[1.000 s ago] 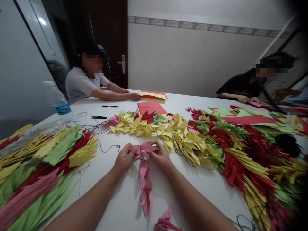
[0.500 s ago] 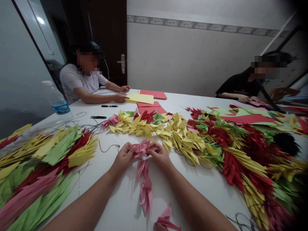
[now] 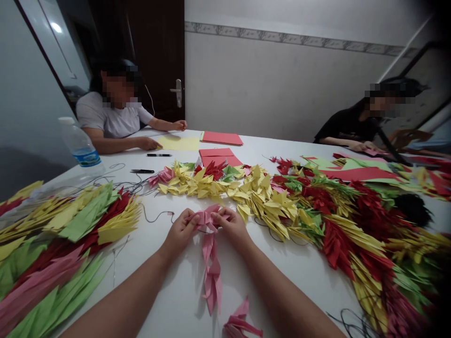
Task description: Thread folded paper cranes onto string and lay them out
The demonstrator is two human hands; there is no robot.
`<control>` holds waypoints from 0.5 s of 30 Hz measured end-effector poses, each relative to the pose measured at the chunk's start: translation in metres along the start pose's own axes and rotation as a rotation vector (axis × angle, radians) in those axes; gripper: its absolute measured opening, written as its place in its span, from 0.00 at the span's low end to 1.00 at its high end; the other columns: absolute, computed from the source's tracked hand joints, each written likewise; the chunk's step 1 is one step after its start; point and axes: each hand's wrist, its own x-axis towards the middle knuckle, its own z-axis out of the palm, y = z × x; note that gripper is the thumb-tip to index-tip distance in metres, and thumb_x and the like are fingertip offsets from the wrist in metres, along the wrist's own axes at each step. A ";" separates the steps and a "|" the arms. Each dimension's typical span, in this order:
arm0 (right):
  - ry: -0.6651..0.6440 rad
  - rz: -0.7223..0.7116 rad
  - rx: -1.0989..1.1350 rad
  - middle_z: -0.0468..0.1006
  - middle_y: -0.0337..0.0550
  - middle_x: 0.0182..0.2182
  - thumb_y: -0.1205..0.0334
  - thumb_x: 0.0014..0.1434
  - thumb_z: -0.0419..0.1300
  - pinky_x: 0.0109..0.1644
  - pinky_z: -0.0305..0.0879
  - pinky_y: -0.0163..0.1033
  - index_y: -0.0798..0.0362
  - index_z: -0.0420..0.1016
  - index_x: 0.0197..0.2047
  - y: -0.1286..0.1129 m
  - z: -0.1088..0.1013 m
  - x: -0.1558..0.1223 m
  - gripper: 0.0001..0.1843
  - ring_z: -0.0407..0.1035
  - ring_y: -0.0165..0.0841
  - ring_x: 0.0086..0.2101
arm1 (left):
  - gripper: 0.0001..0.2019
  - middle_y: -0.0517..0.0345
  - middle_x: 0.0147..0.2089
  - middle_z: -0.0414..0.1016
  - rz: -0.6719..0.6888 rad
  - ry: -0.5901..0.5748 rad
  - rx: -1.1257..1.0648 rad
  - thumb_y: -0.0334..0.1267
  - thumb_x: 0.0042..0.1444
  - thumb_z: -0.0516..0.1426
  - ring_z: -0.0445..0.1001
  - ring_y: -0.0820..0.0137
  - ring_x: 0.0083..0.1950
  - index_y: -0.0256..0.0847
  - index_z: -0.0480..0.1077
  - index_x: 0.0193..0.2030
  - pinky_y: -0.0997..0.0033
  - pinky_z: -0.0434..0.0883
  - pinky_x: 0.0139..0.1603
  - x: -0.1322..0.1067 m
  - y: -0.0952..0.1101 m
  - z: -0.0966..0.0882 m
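Between my hands is a pink folded paper crane point(image 3: 206, 217). My left hand point(image 3: 183, 229) pinches its left end, and my right hand point(image 3: 230, 225) pinches its right end. Below it hangs a chain of pink paper cranes point(image 3: 212, 274), reaching down toward me over the white table point(image 3: 169, 300). Another pink folded piece point(image 3: 243, 321) lies apart near the bottom edge. A dark cord point(image 3: 155, 218) ending in a small tag lies left of my left hand.
Strings of yellow cranes point(image 3: 260, 192) and red cranes point(image 3: 336, 244) curve along the right. Bundles of coloured paper cranes point(image 3: 81, 225) lie at left. Beyond are a bottle point(image 3: 82, 150), pens point(image 3: 143, 171) and red paper point(image 3: 220, 157). Two people sit across the table.
The pink crane in my hands is tilted a little differently, and the chain under it has straightened slightly. Across the table, a person has drawn a yellow sheet to the left.
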 end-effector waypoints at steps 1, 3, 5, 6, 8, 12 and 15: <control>-0.004 0.001 -0.001 0.70 0.34 0.15 0.50 0.38 0.67 0.25 0.63 0.31 0.54 0.65 0.18 0.000 0.000 0.000 0.19 0.64 0.24 0.18 | 0.15 0.67 0.23 0.54 -0.002 0.004 -0.006 0.48 0.54 0.52 0.54 0.77 0.26 0.39 0.57 0.25 0.77 0.57 0.29 0.000 0.001 0.000; -0.009 -0.004 -0.009 0.71 0.34 0.15 0.50 0.38 0.67 0.25 0.62 0.31 0.54 0.65 0.19 0.000 0.000 0.000 0.19 0.64 0.25 0.18 | 0.16 0.67 0.23 0.54 -0.010 0.013 -0.025 0.49 0.53 0.53 0.54 0.77 0.26 0.39 0.57 0.25 0.78 0.57 0.28 0.000 0.003 0.001; -0.018 -0.016 -0.021 0.71 0.34 0.15 0.51 0.38 0.67 0.25 0.62 0.32 0.54 0.65 0.19 0.000 -0.001 -0.001 0.18 0.65 0.26 0.18 | 0.17 0.67 0.22 0.54 -0.027 0.022 -0.057 0.49 0.52 0.54 0.54 0.78 0.25 0.39 0.57 0.24 0.78 0.56 0.27 0.001 0.005 0.001; -0.026 -0.025 -0.024 0.71 0.35 0.16 0.51 0.38 0.67 0.25 0.62 0.32 0.54 0.65 0.19 0.000 -0.001 -0.001 0.18 0.65 0.26 0.19 | 0.17 0.67 0.22 0.54 -0.035 0.026 -0.075 0.50 0.51 0.54 0.54 0.78 0.25 0.39 0.56 0.24 0.78 0.57 0.27 0.001 0.005 0.001; -0.047 -0.049 -0.031 0.71 0.35 0.16 0.52 0.38 0.67 0.26 0.61 0.32 0.53 0.66 0.20 -0.001 -0.002 -0.001 0.17 0.65 0.26 0.20 | 0.17 0.67 0.22 0.56 -0.053 0.021 -0.115 0.50 0.50 0.55 0.57 0.77 0.26 0.39 0.56 0.24 0.77 0.59 0.29 0.001 0.005 0.001; -0.081 -0.077 -0.064 0.71 0.35 0.17 0.54 0.38 0.68 0.27 0.61 0.33 0.53 0.66 0.20 -0.001 -0.003 -0.001 0.16 0.65 0.27 0.21 | 0.15 0.65 0.25 0.61 -0.071 -0.005 -0.181 0.49 0.51 0.55 0.64 0.75 0.32 0.39 0.59 0.26 0.74 0.63 0.38 0.001 0.001 -0.001; -0.088 -0.080 -0.090 0.71 0.35 0.18 0.54 0.38 0.68 0.27 0.60 0.33 0.52 0.66 0.20 -0.001 -0.004 -0.001 0.16 0.65 0.27 0.21 | 0.15 0.65 0.25 0.62 -0.076 -0.006 -0.228 0.48 0.50 0.56 0.64 0.75 0.31 0.39 0.59 0.26 0.75 0.63 0.37 0.002 0.000 -0.001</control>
